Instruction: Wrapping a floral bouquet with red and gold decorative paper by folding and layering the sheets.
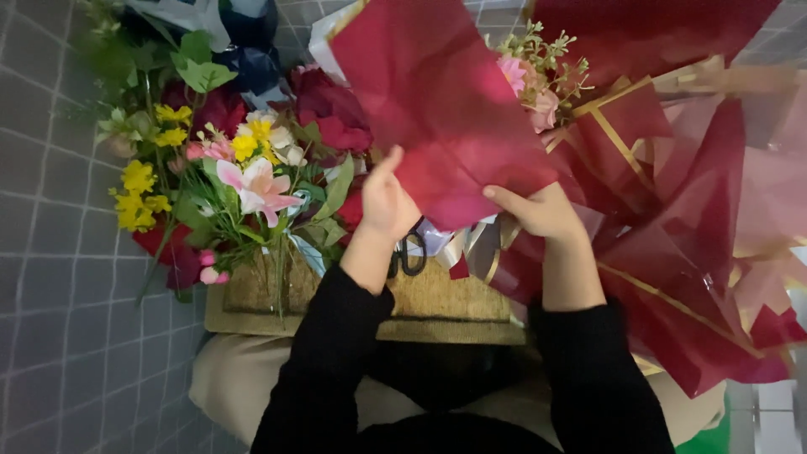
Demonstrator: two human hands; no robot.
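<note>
Grey floor tiles (pixel 59 277) with pale grout lines spread beneath us, and on them sits a low brown woven board (pixel 445 307) that serves as our working surface. Our left hand (pixel 388 202) grips the lower left edge of a dark red sheet of wrapping paper (pixel 437 109), thumb raised against it, while our right hand (pixel 542 210) pinches the same sheet's lower right edge, fingers closed on the paper. We hold the sheet up over the board, tilted, so that it hides much of what lies behind it. Black scissors (pixel 408 252) lie on the board just below our left hand, partly covered by the wrist, beside loops of silvery ribbon (pixel 462 244). To the left, a loose heap of flowers (pixel 227 176) rests across the board's edge: a pink lily, yellow blooms, dark red roses and green leaves. Dark blue paper (pixel 252 38) shows at the top beyond them. A small pink sprig (pixel 538 71) peeks out past the sheet's right side. More red sheets with gold borders (pixel 689 244) pile up at the right, touching our right forearm. Black sleeves (pixel 328 370) cover both our arms.
</note>
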